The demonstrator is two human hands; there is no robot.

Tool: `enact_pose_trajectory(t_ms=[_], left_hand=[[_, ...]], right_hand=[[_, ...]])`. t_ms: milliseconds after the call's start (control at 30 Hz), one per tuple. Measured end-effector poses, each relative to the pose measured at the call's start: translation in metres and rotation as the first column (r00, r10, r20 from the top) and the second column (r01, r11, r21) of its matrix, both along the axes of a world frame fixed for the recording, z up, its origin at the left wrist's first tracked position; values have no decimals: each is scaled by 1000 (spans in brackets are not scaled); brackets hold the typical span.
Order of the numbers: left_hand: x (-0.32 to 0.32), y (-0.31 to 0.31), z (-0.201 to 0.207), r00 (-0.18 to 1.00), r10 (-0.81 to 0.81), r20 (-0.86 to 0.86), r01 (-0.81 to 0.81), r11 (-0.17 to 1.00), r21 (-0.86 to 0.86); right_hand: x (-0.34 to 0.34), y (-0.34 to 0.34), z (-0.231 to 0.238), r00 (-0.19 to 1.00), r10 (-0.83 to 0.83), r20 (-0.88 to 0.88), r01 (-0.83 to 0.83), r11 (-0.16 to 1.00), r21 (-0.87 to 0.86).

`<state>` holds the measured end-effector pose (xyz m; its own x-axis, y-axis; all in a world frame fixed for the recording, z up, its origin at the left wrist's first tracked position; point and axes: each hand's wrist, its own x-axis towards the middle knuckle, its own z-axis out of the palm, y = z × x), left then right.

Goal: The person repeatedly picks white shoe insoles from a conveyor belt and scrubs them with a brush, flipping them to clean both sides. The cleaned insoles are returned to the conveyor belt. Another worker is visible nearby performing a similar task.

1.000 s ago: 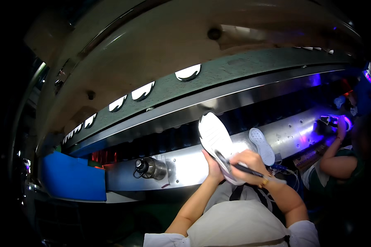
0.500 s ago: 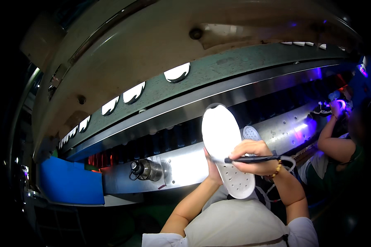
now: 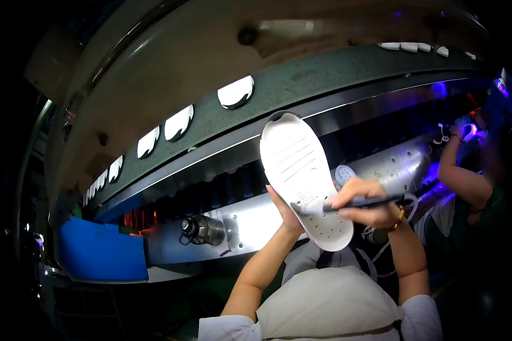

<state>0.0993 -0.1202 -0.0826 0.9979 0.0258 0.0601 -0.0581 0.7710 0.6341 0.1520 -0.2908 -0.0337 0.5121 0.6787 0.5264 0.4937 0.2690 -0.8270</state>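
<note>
My left hand (image 3: 288, 216) is closed around the left edge of a white shoe sole (image 3: 294, 153). The sole is tilted, its toe end, with a dark patch at the tip, pointing away from me. Grooves cross its upper part and small holes dot the heel end. In my right hand (image 3: 371, 206) is a slim brush (image 3: 352, 203) with a black handle and pale bristles. Its bristle end lies over the sole's middle, near the left edge. Whether the bristles touch the sole I cannot tell. Part of my left hand is hidden behind the sole.
A metal ledge (image 3: 250, 223) runs in front of me, bearing a dark-lidded bottle (image 3: 203, 230). Another perforated white sole (image 3: 345, 174) shows behind my right hand. Beyond, white shoe parts (image 3: 235, 92) sit on a green conveyor (image 3: 307, 85). A co-worker's arm (image 3: 459, 176) is at right.
The sole has moved farther from me and slightly left, and its grooves now show. My right hand has shifted a little right and away, and the brush's pale bristles have come into sight.
</note>
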Motion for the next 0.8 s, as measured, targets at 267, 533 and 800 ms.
enact_pose_trajectory(t_ms=[267,533,800], left_hand=[[16,7,20,986,74,150,-63,995,-78],[22,21,29,951,49,307,13,980,-196],[22,23,47,972,78,221,-55,992,-112]], right_hand=[[3,-4,2,999,27,31,-28,1000,4],[3,-7,0,997,61,-47,-59,997,46],[-3,-3,-6,927,65,-370,-8,988,154]])
